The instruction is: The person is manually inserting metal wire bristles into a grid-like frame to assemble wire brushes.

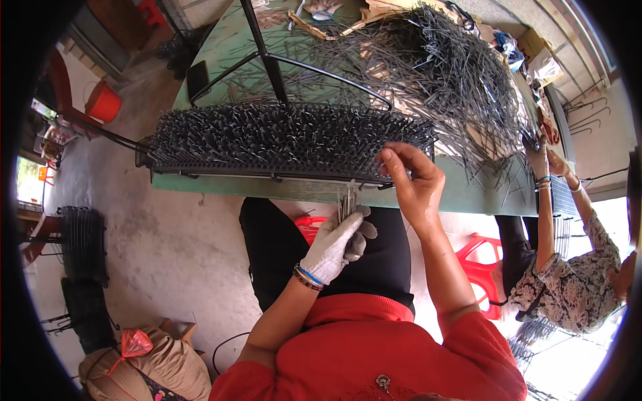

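My left hand, in a whitish work glove, is closed round a small upright bundle of thin grey metal strips just below the table's front edge. In front of me a long black perforated rack stands on the table, densely packed with short upright dark pieces. My bare right hand is at the rack's right end, with thumb and forefinger brought together over the upright pieces. What lies between those fingertips, if anything, is too small to make out.
Loose dark strips form a large heap on the green table behind the rack. A black frame bar rises from the rack. At right, a co-worker's hands are at the table's end. Red stools and a stuffed sack stand around.
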Motion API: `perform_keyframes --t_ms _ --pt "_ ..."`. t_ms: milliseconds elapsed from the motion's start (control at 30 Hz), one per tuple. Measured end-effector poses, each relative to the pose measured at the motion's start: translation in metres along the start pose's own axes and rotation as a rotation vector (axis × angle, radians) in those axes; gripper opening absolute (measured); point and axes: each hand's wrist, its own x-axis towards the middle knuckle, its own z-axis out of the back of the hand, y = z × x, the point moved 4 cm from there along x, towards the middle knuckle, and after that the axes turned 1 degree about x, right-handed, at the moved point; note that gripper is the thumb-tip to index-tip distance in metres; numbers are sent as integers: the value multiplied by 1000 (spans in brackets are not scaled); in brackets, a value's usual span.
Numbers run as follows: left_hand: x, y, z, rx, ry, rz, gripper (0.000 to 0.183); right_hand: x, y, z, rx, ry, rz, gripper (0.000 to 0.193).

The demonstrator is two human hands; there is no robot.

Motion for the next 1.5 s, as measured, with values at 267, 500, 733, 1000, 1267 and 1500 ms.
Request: perform_keyframes --t_ms 267,500,733,1000,1267,1500 --pt "1 0 -1 -4 7 28 17 6 11 -6 -357 -167 474 15" --pt "0 2 0 -11 29 131 16 6 6 -15 -364 -153 588 13" --pt "0 3 4 -26 56 145 19 3 2 -27 -517 -21 731 19" --pt "-2 1 -1 60 73 93 18 2 12 -22 -608 -28 803 19" --pt "-10 -10 -11 24 93 35 20 -15 -6 -9 -281 286 8 18" --pt "-5 -4 -10 132 68 32 25 -10 -23 7 131 58 -309 14"
